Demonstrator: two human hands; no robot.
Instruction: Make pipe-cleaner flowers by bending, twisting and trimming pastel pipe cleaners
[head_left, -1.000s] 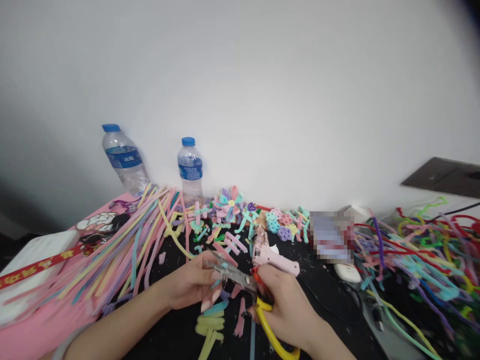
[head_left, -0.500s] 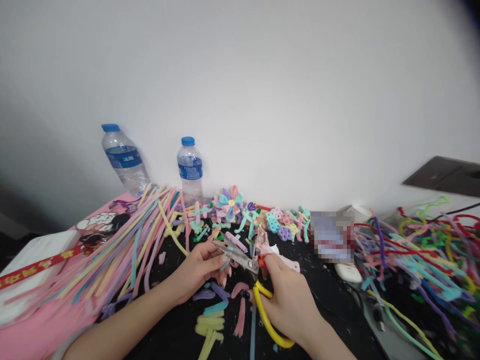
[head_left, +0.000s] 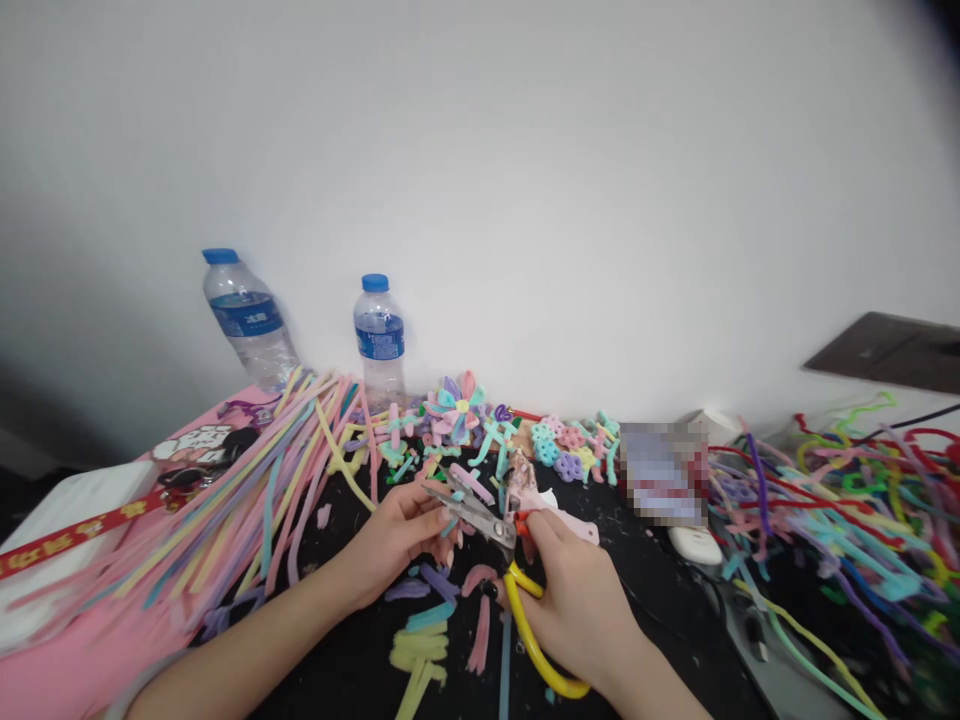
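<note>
Centrally, scissors [head_left: 480, 516]: one pair, between two hands above the black tabletop [head_left: 337, 640], blades parted, one yellow handle loop in view.
Left hand [head_left: 401, 535]: fingertips pinched narrow around one small light-blue piece [head_left: 449, 526], right beside the blades.
Right hand [head_left: 574, 590]: closed around the scissors' red and yellow grips.
Glue gun [head_left: 568, 522]: one, pink, lying just behind the right hand.
Bottles [head_left: 381, 338]: two, blue-capped; one upright, one tilted against the wall [head_left: 525, 200].
Petalled flower [head_left: 463, 406]: one, multicoloured, near the upright bottle.
Looped flowers [head_left: 569, 466]: at least five small ones, clustered behind the glue gun.
Pastel stems [head_left: 247, 490]: one long bundle at left, too many to count.
Bright stems [head_left: 847, 530]: one tangle at right, also uncountable.
White case [head_left: 695, 546]: one, below a pixelated item [head_left: 664, 474].
Wall plate [head_left: 889, 350]: one, dark.
</note>
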